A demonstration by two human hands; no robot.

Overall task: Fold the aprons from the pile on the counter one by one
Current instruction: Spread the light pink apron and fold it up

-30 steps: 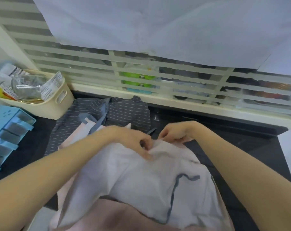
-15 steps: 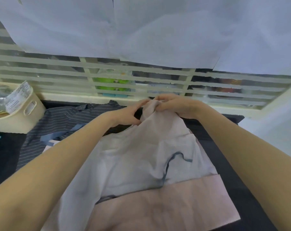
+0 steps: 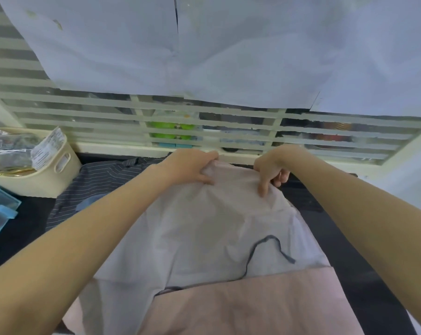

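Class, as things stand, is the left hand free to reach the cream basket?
Probably not yet: the left hand grips the pink apron. The basket lies to its left, nothing between, so letting go would free it.

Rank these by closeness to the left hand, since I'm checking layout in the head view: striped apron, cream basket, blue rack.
From the left hand:
1. Striped apron, just left of it.
2. Cream basket, farther left.
3. Blue rack, far left edge.
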